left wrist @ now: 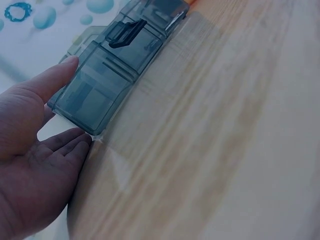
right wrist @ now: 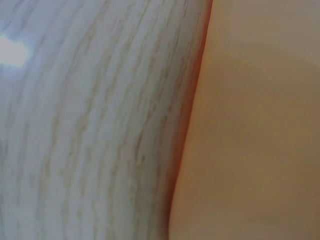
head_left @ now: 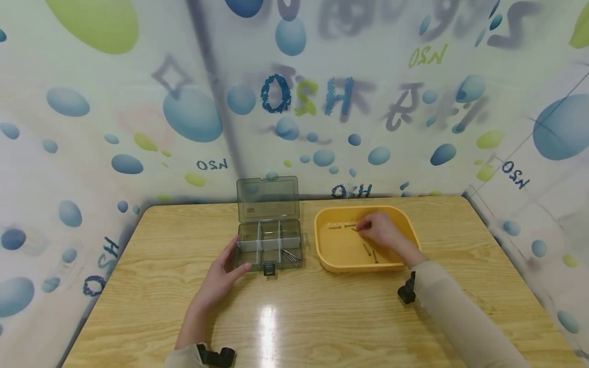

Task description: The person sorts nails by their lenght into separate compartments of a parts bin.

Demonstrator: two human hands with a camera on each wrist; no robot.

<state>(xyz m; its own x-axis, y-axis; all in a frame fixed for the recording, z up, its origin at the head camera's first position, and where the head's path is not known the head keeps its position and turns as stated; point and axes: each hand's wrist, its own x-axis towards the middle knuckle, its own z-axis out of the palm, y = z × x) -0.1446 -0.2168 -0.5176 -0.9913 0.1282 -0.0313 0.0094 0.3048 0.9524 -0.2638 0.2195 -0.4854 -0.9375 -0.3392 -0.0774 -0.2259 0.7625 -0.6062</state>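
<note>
Thin, dull-grey metal screws (head_left: pixel 366 249) lie scattered in the yellow-orange plastic tray with rounded corners (head_left: pixel 325 262), toward the table's back edge; two slant near its front side, others lie toward its back by the fingertips. There the right hand (head_left: pixel 382 228) reaches in over the tray's right side, thumb and fingers drawn together at a screw; I cannot tell whether it is pinched. The right wrist view shows only the wooden table (right wrist: pixel 90 125) and tray wall. The left hand (head_left: pixel 222 273) has its thumb and fingers spread about the left front corner of the smoky-grey translucent plastic box (head_left: pixel 249 260), thumb touching it, without gripping. A narrow strip of wood separates box and tray; broad wood runs from the box to the table's left edge and from the tray to its right edge, while the forearms cross the front part. The raised clear-grey lid (head_left: pixel 268 199) stands along the table's back edge, before the patterned wall (head_left: pixel 322 153). Pale dividers (head_left: pixel 248 246) split the box into six compartments; the front right one holds a loose bundle of slender shiny metal pieces (head_left: pixel 290 256). A black latch (head_left: pixel 269 268) sits at the middle of the box's front.
</note>
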